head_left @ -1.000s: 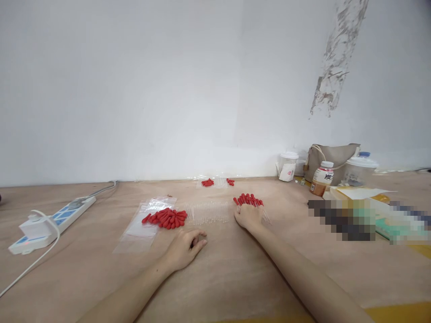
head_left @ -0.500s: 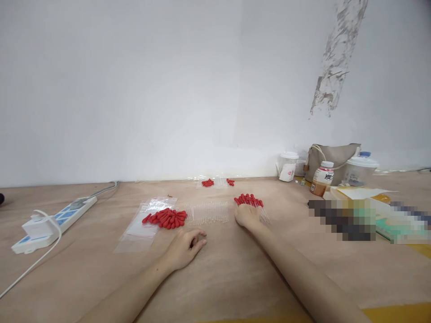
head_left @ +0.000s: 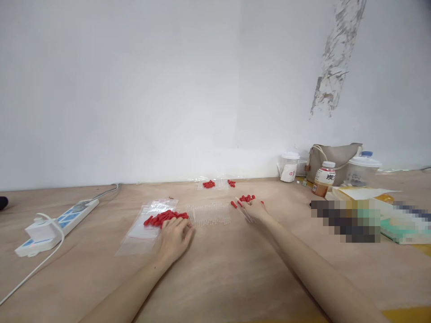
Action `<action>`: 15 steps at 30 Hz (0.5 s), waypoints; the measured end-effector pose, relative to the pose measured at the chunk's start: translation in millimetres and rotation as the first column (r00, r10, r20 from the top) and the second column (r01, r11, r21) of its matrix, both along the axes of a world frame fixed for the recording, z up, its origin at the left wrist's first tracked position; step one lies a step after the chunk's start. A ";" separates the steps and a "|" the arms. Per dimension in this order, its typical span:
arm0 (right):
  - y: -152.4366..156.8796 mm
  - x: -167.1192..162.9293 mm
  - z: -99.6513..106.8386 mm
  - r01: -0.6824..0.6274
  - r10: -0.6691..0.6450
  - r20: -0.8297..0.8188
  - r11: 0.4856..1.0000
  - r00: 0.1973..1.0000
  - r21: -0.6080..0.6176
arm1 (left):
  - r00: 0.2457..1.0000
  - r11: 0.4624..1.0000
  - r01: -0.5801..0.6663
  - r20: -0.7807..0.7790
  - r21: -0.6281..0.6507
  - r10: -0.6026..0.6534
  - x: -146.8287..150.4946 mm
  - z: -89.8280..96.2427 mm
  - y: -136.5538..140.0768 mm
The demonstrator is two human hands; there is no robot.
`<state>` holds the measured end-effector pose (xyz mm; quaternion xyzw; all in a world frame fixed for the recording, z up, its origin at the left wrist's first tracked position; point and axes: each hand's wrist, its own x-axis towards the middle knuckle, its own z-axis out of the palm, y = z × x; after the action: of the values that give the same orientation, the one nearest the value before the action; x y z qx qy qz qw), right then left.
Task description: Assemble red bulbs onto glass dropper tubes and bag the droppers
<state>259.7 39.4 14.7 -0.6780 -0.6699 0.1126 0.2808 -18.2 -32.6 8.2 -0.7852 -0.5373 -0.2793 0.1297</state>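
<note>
Head view. Left hand (head_left: 174,237): palm down, fingers bent, tips at the near edge of a heap of red bulbs (head_left: 156,220); cannot tell whether one is pinched. Right hand (head_left: 256,209): fingers curled over a group of red-ended stems (head_left: 233,204); grasp likewise undetermined, fingertips partly hidden. Between the hands, a row of clear tubes (head_left: 209,214) lies on the worktop (head_left: 215,273), roughly side by side.

Risks (judged): the tubes look round and light, so a brushing finger or sleeve-less wrist could roll them out of line. Pressing into the heap could scatter bulbs. If the tubes are glass, sideways force could snap one; material not confirmed.

Materials: bulbs matt, probably rubber, swollen at one end and tapering. Tubes slender, transparent, hard to separate by eye. A glossy, creased plastic bag (head_left: 143,231) lies partly beneath the heap; slick film might let bulbs slide. A clear packet (head_left: 220,184) with more red pieces (head_left: 209,184) sits near the wall. Worktop brown, faintly mottled.
</note>
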 end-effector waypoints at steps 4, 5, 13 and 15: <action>-27.0 3.0 -1.0 -0.175 0.174 0.022 0.981 0.985 0.087 | 0.980 0.973 -0.195 -0.001 0.125 0.197 -23.0 4.3 13.2; -36.2 3.3 -2.0 -0.270 0.267 0.046 0.955 0.963 0.124 | 0.978 0.970 -0.205 -0.007 0.129 0.208 -26.9 4.4 15.5; -86.4 -6.1 -5.3 -0.610 0.568 0.246 0.777 0.785 0.155 | 0.986 0.991 -0.122 -0.109 0.056 0.127 -26.0 1.4 32.3; -88.8 -10.2 -4.6 -0.635 0.588 0.269 0.759 0.763 0.143 | 0.984 0.993 -0.110 -0.139 0.037 0.114 -24.4 -0.9 36.8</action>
<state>249.5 -49.4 10.0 -0.3922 -0.8887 0.0504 0.2320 -42.6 4.2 7.2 -0.7694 -0.5660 -0.2234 0.1942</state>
